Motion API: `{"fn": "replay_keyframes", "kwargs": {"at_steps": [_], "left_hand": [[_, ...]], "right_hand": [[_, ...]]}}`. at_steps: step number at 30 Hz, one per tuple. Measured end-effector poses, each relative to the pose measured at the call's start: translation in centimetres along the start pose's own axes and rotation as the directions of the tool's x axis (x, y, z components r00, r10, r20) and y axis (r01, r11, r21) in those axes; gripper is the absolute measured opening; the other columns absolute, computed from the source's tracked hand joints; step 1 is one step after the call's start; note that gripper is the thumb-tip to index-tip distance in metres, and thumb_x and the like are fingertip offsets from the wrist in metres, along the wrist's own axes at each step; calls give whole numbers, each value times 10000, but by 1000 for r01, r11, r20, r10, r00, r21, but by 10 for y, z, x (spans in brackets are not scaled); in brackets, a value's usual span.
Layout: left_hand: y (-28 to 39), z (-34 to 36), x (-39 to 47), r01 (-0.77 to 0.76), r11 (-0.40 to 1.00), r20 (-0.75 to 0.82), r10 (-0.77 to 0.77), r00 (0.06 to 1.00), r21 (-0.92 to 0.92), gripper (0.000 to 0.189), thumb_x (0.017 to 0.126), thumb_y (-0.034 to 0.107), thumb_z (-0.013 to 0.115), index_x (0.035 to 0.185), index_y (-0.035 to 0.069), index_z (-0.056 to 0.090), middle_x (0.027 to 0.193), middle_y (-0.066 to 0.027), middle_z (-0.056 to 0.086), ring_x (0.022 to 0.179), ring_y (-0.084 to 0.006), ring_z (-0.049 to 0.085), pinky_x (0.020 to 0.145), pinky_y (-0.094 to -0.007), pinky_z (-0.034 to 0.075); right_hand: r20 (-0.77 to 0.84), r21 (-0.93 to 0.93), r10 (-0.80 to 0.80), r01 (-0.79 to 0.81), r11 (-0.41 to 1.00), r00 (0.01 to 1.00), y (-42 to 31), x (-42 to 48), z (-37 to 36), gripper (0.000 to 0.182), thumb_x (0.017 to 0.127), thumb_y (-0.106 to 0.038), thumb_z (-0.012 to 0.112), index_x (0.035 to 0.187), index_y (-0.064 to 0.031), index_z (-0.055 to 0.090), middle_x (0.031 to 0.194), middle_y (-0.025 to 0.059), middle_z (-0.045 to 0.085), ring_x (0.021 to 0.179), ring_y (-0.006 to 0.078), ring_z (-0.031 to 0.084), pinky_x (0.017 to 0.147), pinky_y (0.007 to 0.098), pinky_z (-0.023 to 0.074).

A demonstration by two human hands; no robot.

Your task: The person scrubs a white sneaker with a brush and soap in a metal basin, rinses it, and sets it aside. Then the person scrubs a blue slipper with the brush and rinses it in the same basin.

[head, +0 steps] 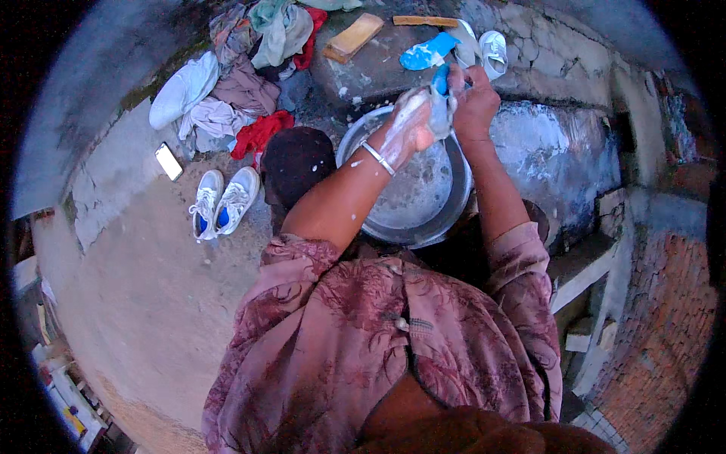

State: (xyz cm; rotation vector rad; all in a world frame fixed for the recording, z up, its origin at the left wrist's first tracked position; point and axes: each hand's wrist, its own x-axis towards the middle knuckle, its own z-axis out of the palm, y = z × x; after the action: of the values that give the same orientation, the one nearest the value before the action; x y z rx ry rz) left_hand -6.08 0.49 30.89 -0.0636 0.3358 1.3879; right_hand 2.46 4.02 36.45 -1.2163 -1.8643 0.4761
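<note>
Above an aluminium basin (pixel 408 196) of cloudy, sudsy water, my left hand (pixel 414 116), covered in foam and wearing a bangle at the wrist, holds a wet grey-white shoe (pixel 440 116) with a blue part. My right hand (pixel 476 105) has its fingers bent around the shoe's upper right side; whether they also hold something small is hidden. Beyond the hands lies a blue insole-like piece (pixel 428 52) with white foam on it. A white shoe (pixel 494 54) and a pale, partly hidden shoe or sole (pixel 466 45) are beside it.
A wooden block (pixel 354 37) and a wooden strip (pixel 425 21) lie at the top. Heaped clothes (pixel 244 88), a lit phone (pixel 168 162) and a pair of wet white shoes (pixel 227 203) are on the left. A wet slab (pixel 556 147) and concrete ledge (pixel 587 269) are right.
</note>
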Motion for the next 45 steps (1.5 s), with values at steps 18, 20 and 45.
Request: {"fn": "replay_keyframes", "kwargs": {"at_steps": [18, 20, 45], "left_hand": [[-40, -45, 29, -88, 988, 34, 84, 996, 126, 204, 898, 326, 500, 815, 150, 563, 740, -3, 557, 631, -107, 523, 557, -262, 433], [-28, 2, -10, -101, 950, 3, 105, 994, 296, 194, 885, 310, 527, 802, 139, 565, 738, -16, 556, 625, -126, 531, 549, -261, 441], [-23, -57, 7, -339, 817, 346, 184, 920, 467, 132, 883, 225, 476, 805, 150, 552, 723, -6, 538, 651, -128, 555, 561, -295, 477]], "right_hand": [[17, -117, -109, 110, 987, 994, -1, -28, -3, 223, 779, -262, 662, 701, -86, 551, 713, 98, 598, 588, 287, 587, 513, 386, 450], [-49, -62, -93, 90, 994, 994, 18, -23, -4, 208, 776, -255, 662, 724, -86, 551, 706, 101, 590, 592, 293, 587, 512, 389, 449], [-12, -9, -366, 366, 930, 930, -4, -59, 10, 246, 785, -364, 612, 792, -122, 574, 694, 99, 582, 600, 294, 594, 490, 396, 455]]}}
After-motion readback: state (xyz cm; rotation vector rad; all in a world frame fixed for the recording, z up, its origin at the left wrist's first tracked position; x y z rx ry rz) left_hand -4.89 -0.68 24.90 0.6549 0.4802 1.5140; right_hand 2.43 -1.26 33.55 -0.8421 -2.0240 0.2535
